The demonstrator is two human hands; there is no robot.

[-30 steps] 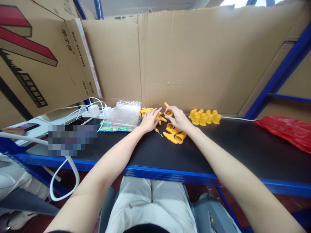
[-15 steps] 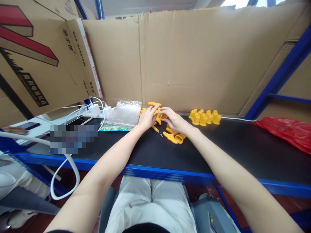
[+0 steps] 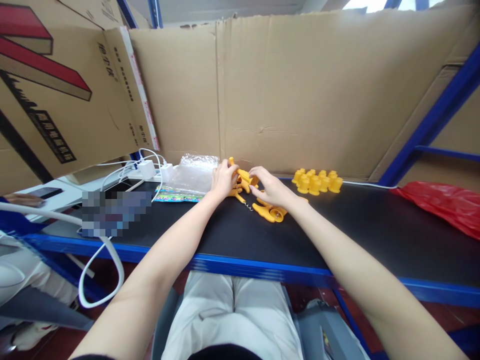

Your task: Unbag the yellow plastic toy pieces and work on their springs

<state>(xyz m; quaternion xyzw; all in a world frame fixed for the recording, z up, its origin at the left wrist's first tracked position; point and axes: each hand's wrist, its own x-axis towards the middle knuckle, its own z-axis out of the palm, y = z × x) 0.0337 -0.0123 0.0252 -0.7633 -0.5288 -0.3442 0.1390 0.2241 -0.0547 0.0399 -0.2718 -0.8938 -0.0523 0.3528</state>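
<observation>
A yellow T-handle (image 3: 231,161) pokes up from the person's left hand (image 3: 224,179), which is clasped about it near the back edge of the table (image 3: 240,237), around mid-length. Just beside it, the right hand (image 3: 273,186) has its fingers bent round a yellow sleeve (image 3: 254,181); from where I stand I can't tell whether handle and sleeve are joined. More yellow pieces are bunched beneath and between the fingers, partly hidden. Slightly closer to the front edge, a metal corkscrew spiral (image 3: 248,205) points away from the left hand, and next to it another T-handle (image 3: 263,212) touches an open-mouthed sleeve (image 3: 276,215), its mouth turned toward the front edge, something shiny inside.

Toward the right, along the back edge, a cluster of yellow sleeves (image 3: 317,183) stands with flared rims down, so I can't see into them. Left of the left hand, clear plastic bags (image 3: 189,175) lie flat over a colourful printed packet (image 3: 178,195). A crumpled red plastic bag (image 3: 442,205) spreads toward the table's right end, its contents hidden. Beyond the left end, another person's hand (image 3: 26,200) rests by a phone (image 3: 51,193). A printed cardboard box (image 3: 86,120) leans above, its inside out of sight.
</observation>
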